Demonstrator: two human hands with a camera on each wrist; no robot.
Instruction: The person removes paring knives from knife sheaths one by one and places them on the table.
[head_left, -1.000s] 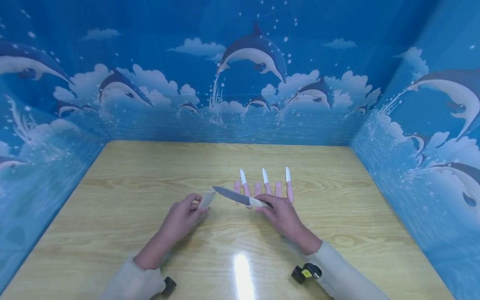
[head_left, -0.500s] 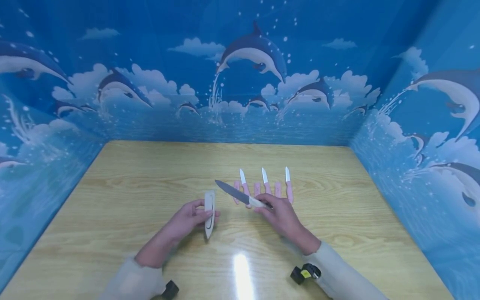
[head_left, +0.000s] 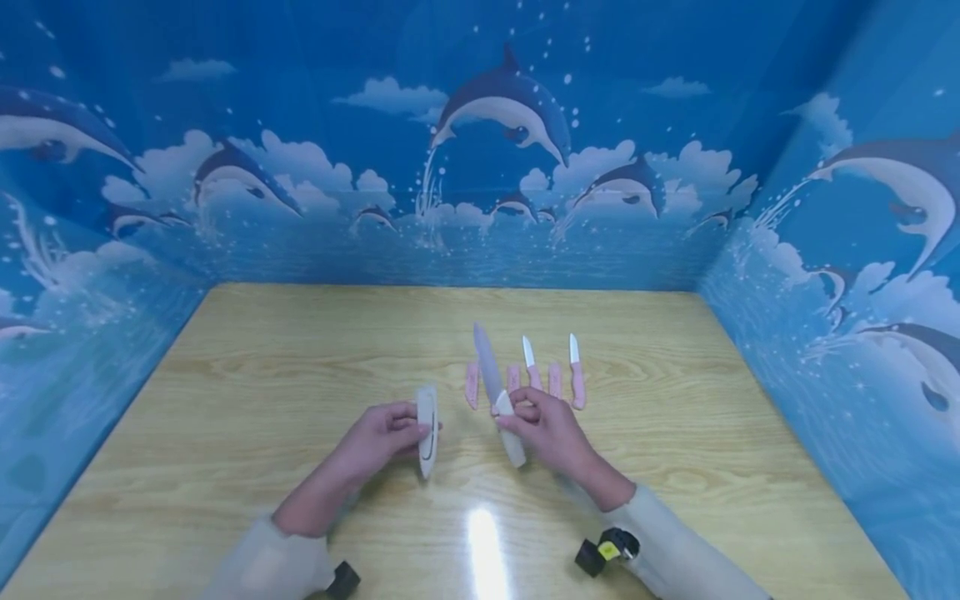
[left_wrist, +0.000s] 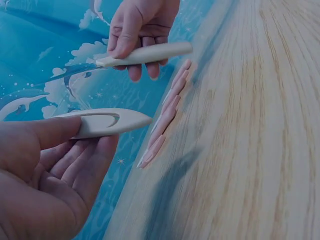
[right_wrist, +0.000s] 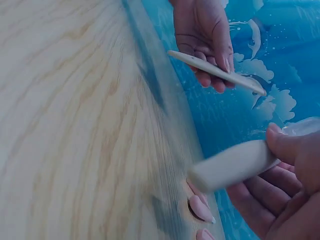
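My left hand pinches a cream knife sheath between thumb and fingers, held on edge just above the wooden table. In the left wrist view the sheath lies along the fingers of that hand. A hand's width to the right, my right hand grips a knife by its cream handle, the grey blade pointing away from me. The right wrist view shows the handle under my thumb and the sheath beyond it. Knife and sheath are apart.
Small pink-handled knives with white blades and pink sheaths lie in a row just beyond my right hand, seen also as pink sheaths edge on. Blue dolphin-print walls enclose the table on three sides.
The knife has swung from pointing left at the sheath to pointing away from me. My left hand turned the sheath lengthwise and shifted slightly right.
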